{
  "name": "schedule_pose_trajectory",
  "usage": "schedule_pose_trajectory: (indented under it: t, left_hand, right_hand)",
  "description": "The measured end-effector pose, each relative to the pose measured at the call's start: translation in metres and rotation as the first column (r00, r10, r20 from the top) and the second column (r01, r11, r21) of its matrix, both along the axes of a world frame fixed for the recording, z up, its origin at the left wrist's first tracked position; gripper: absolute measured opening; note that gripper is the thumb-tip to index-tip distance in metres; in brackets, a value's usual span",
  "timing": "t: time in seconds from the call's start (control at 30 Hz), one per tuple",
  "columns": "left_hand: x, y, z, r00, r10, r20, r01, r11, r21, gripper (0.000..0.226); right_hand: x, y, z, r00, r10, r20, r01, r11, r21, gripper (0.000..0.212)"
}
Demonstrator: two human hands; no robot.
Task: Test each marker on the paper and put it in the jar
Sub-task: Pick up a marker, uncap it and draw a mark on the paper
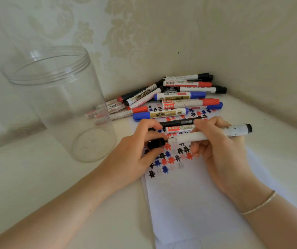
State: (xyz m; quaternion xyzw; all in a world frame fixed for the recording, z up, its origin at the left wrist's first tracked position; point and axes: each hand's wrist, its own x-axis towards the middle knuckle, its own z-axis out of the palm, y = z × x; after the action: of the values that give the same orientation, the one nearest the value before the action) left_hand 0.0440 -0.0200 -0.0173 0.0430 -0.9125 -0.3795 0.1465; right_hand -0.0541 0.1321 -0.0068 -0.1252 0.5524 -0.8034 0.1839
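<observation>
My right hand [219, 150] grips a white-barrelled black marker [198, 136], held level over the white paper [198, 203]. My left hand [136, 151] pinches its black cap [155, 143], which sits just off the marker's front end. The paper carries many black, red and blue hash marks [171, 159]. A clear plastic jar [57, 97] stands upright and open at the left, with nothing in it. A pile of several black, red and blue markers [171, 99] lies behind the paper in the corner.
Everything rests on a cream tabletop [45, 186] set into a corner of patterned wallpapered walls [162, 33]. Two more markers [178, 125] lie on the paper just beyond my fingers. A thin bracelet [259, 203] circles my right wrist.
</observation>
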Motion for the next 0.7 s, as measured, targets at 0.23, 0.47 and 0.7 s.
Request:
schedule_pose_trajectory:
  t: [0.23,0.47,0.7]
  left_hand:
    - [0.002,0.000,0.001,0.990,-0.118,-0.076,0.109,0.987,-0.117,0.021]
    - [0.005,-0.002,0.004,0.981,-0.115,-0.157,0.115,0.993,-0.013,0.013]
    - [-0.004,0.005,0.006,0.979,0.152,-0.136,-0.105,0.947,0.304,0.026]
  right_hand:
    - [0.001,0.000,0.002,0.983,0.170,-0.071,-0.159,0.977,0.144,0.019]
    - [-0.004,0.002,0.005,0.986,0.120,0.119,-0.119,0.993,-0.011,0.021]
    - [0.006,-0.010,0.003,0.935,0.051,-0.351,0.080,0.933,0.350,0.011]
